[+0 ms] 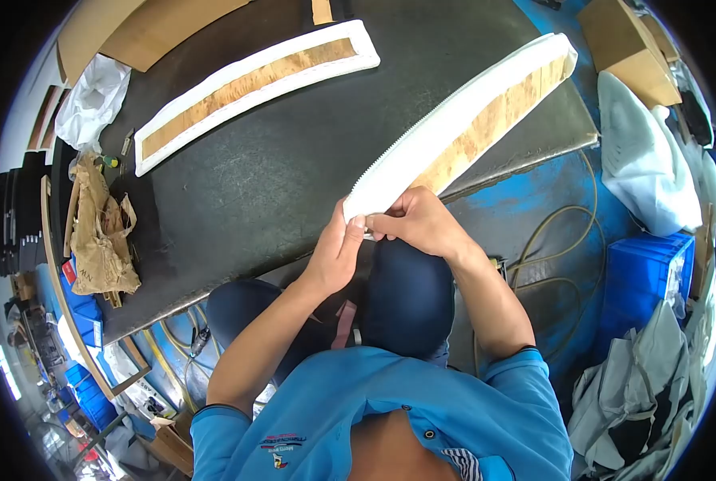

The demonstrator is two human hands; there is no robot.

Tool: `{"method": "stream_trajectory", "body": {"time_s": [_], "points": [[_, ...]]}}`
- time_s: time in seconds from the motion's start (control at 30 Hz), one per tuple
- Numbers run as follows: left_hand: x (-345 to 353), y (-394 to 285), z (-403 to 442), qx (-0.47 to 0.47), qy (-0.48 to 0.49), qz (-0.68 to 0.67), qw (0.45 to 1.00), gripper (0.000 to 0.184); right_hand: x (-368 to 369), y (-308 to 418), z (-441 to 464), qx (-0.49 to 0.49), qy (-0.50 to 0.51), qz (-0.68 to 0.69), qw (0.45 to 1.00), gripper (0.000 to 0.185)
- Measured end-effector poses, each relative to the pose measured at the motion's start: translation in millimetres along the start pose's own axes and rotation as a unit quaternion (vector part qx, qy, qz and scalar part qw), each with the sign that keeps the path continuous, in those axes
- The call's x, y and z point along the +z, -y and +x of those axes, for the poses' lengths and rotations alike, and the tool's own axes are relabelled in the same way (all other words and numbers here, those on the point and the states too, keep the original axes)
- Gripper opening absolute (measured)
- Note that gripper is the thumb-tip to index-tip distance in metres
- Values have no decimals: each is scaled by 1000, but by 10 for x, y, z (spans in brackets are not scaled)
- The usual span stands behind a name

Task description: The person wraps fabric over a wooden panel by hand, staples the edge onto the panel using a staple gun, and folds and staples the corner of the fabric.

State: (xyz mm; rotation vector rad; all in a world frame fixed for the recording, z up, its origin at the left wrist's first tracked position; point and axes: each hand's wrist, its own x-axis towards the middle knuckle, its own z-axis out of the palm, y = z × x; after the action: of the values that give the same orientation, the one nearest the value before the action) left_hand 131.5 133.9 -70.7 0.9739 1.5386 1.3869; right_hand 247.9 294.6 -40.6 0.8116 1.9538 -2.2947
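Observation:
A long curved wooden panel (498, 120) slants across the right side of the table, its far end near the corner. White fabric (410, 140) covers one long side of it and shows a fine toothed edge. At the panel's near end, my left hand (335, 252) pinches the fabric corner between thumb and fingers. My right hand (426, 224) is closed beside it, fingertips gripping the fabric at the same corner. The two hands nearly touch. Further back lies a second curved panel (250, 86), wood face up, with white fabric framing its edges.
The dark table (254, 192) fills the middle. Crumpled brown paper (101, 232) and a white plastic bag (93, 100) are at its left. Right of it stand a blue bin (642, 280), a white bag (642, 160) and a cardboard box (626, 48). A yellowish hose (550, 216) loops on the floor.

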Motion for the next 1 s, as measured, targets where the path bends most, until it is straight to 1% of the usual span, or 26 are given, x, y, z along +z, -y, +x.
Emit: {"method": "stream_trajectory", "body": {"time_s": [0.07, 0.1, 0.17, 0.27, 0.33, 0.37, 0.4, 0.43, 0.47, 0.5, 0.53, 0.57, 0.63, 0.67, 0.73, 0.8, 0.83, 0.87, 0.9, 0.93, 0.97, 1.0], "points": [[-20, 66, -8, 14, 11, -79, 997, 40, -21, -24, 25, 15, 18, 1, 1000, 19], [-45, 53, -22, 14, 8, -77, 997, 40, -16, -40, 29, 11, 18, 17, 1000, 19], [-98, 21, -48, -49, 9, -80, 996, 45, -10, -54, 41, 8, 17, 35, 999, 19], [-111, -24, -28, -43, 18, -87, 995, 50, -2, -68, 15, 4, 22, 55, 998, 21], [-73, -27, -20, -40, 13, -93, 995, 48, 33, -55, -19, -27, -6, 32, 999, 24], [-53, -28, -19, -37, 8, -98, 994, 46, 46, -25, -9, -28, -1, 30, 999, 24], [-41, -7, -30, -37, 3, -99, 994, 46, 63, 10, -12, -22, -23, -47, 998, 25], [-26, 24, -38, -24, -16, -72, 997, 42, 82, 38, -25, -17, -47, -124, 991, 26], [-20, 48, -16, -6, -35, -46, 998, 39, 101, 72, -31, -20, -45, -129, 990, 26], [-13, 30, 15, 0, -39, -47, 998, 39, 129, 107, -42, -9, -64, -146, 987, 26], [0, 8, 20, -12, -49, 6, 999, 37, 155, 129, -58, 3, -83, -162, 983, 26], [13, -5, 13, -26, -61, 57, 996, 38, 162, 115, -58, 2, -80, -168, 982, 26], [45, 10, 6, -35, -77, 51, 995, 37, 133, 8, -39, 6, -78, -146, 986, 18], [67, 21, 11, -21, -92, 57, 994, 35, 104, -51, -29, 5, -74, -153, 985, 18], [88, 51, 16, -7, -107, 62, 992, 34, 20, -178, -42, -56, -19, -20, 998, 18], [102, 109, 34, 13, -144, 118, 983, 32, -211, -265, -162, -109, -68, -61, 990, 14], [113, 140, 24, 9, -141, 116, 983, 32, -381, -407, -237, -135, -138, -37, 981, 13], [118, 171, 29, 6, -156, 120, 980, 31, -559, -584, -330, -139, -205, 43, 968, 13], [137, 194, 44, 4, -170, 123, 978, 30, -824, -877, -416, -82, -300, -5, 951, 12], [177, 190, 58, 24, -190, 128, 973, 30, -1052, -1215, -533, -44, -391, -51, 918, 15], [215, 189, 43, 20, -182, 126, 975, 30, -1260, -1586, -685, -12, -453, -170, 875, 18], [254, 186, 31, 18, -194, 131, 972, 30, -1449, -1960, -942, 84, -428, -312, 844, 32]]}}
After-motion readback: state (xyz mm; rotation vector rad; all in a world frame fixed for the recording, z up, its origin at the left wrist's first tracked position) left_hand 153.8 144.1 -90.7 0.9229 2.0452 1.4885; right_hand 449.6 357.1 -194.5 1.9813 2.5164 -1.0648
